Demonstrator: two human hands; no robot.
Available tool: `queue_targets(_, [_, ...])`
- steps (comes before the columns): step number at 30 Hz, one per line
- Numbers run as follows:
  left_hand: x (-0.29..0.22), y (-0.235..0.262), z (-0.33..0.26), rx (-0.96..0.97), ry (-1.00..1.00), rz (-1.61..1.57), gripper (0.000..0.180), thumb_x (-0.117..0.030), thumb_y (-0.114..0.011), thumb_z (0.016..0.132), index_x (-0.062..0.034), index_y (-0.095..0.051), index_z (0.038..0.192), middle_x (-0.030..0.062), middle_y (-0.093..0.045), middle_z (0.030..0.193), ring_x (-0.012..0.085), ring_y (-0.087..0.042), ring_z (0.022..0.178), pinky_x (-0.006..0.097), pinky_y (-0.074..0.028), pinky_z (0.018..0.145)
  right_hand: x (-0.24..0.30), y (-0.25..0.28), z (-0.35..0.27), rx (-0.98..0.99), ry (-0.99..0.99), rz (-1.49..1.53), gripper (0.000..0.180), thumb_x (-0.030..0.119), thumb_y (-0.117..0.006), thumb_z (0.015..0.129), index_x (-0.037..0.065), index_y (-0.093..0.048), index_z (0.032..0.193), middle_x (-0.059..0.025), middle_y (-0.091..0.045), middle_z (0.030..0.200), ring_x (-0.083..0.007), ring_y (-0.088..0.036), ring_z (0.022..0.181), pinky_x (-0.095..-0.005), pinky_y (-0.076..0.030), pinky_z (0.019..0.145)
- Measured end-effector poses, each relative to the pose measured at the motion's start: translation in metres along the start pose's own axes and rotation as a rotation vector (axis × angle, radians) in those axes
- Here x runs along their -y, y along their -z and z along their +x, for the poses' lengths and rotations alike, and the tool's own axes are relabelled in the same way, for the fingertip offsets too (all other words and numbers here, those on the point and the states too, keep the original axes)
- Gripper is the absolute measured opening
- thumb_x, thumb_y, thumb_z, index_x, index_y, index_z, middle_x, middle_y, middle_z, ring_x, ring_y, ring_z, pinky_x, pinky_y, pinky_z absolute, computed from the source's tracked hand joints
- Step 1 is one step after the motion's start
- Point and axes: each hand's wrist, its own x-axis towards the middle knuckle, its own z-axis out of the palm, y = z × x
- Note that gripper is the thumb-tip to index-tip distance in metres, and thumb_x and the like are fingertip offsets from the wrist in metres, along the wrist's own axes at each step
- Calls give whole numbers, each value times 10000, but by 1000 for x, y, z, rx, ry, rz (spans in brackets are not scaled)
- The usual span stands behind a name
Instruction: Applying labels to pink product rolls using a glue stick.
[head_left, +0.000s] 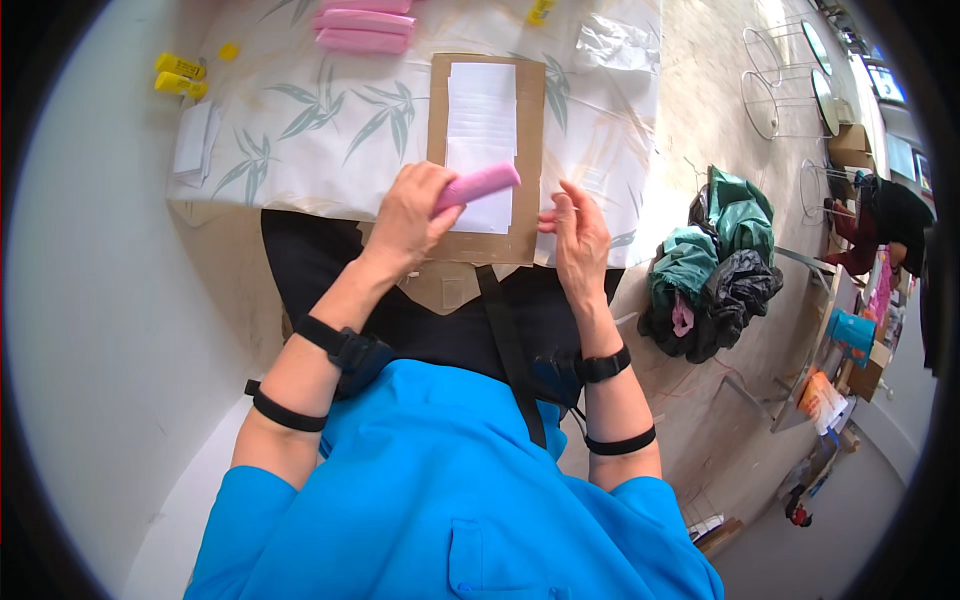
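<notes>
My left hand point(408, 212) is closed around one end of a pink roll point(485, 185). The roll tilts up to the right over a stack of white paper strips point(482, 105), fanned so that several edges show. Under the strips lies a brown cardboard sheet point(437, 130), near the table's front edge. My right hand point(580, 232) is just right of the cardboard, its fingers loosely bent and apart, and I see nothing held in it. The roll and this hand do not touch.
More pink rolls point(365, 25) lie at the far side of the leaf-patterned tablecloth point(300, 155). Yellow glue sticks point(180, 85) and white paper pieces point(195, 140) are at left, crumpled white plastic point(617, 45) at far right. Green and black bags point(715, 270) sit on the floor.
</notes>
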Motion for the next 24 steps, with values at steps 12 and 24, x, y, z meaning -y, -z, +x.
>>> queue_targets(12, [6,14,21,308,380,-456,353,-187,-705,865,22,-627,1140,67,-635,846,137,-570,760,295,-476,719,4,-5,-23,318,575,-643,277,-27,-599,794,68,-654,1047,-90,-557,885,-264,-600,821,-367,-517,705])
queue_targets(24, [8,10,19,270,362,-476,347,-186,-702,861,24,-636,1129,70,-633,819,134,-570,734,294,-477,693,2,7,-21,349,412,-316,214,-83,-614,766,8,-598,959,-119,-590,1058,-252,-628,886,-342,-531,745])
